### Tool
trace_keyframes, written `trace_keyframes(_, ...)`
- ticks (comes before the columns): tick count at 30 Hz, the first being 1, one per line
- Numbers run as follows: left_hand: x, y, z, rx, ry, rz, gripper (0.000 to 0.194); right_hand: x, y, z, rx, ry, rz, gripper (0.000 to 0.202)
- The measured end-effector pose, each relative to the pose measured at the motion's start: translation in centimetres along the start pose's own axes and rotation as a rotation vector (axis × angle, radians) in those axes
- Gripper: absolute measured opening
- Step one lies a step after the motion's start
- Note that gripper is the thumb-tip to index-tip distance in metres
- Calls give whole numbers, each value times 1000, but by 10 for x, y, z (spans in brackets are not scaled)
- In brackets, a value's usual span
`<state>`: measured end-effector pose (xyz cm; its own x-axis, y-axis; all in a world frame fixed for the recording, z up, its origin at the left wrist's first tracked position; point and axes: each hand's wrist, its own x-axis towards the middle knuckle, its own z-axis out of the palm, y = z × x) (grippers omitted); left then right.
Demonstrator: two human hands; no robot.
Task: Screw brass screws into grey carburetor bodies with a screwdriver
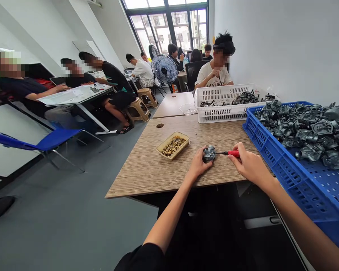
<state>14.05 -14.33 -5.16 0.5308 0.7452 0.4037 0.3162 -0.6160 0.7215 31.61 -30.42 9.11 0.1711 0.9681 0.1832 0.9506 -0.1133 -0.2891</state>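
My left hand (199, 165) is closed around a small grey metal part (209, 153) on the wooden table (147, 169). My right hand (247, 162) grips the red handle of a screwdriver (233, 153); its dark shaft points left and its tip meets the metal part. Left of my left hand sits a cream tray (173, 157) holding many small brass-coloured pieces. Two tiny loose pieces lie on the table just right of the tray.
A blue crate (285, 160) heaped with metal parts stands at the right. Behind it is a white basket (223, 114) with more parts. Across the table sits a person (214, 73). A fan (164, 69), stools and other seated people are farther back; a blue chair (56, 140) stands left.
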Motion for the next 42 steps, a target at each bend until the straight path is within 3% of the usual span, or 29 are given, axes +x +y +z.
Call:
trace_keyframes(3,0,0,0,16,-5,-4,66,-1,1,-1,87,4,-67,18)
trace_keyframes(11,1,1,1,14,3,13,66,-2,-11,-5,-150,-49,41,23)
trace_keyframes(18,0,2,1,-1,2,7,63,-5,-5,-5,9,-38,-79,14)
trace_keyframes(26,1,1,1,5,7,19,62,-2,-11,-3,-205,-52,42,26)
trace_keyframes(34,-1,3,0,-8,-2,-11,64,-6,-6,-3,20,-18,-91,17)
trace_keyframes(42,0,3,-1,1,0,-7,64,-2,-8,-4,-71,-49,9,18)
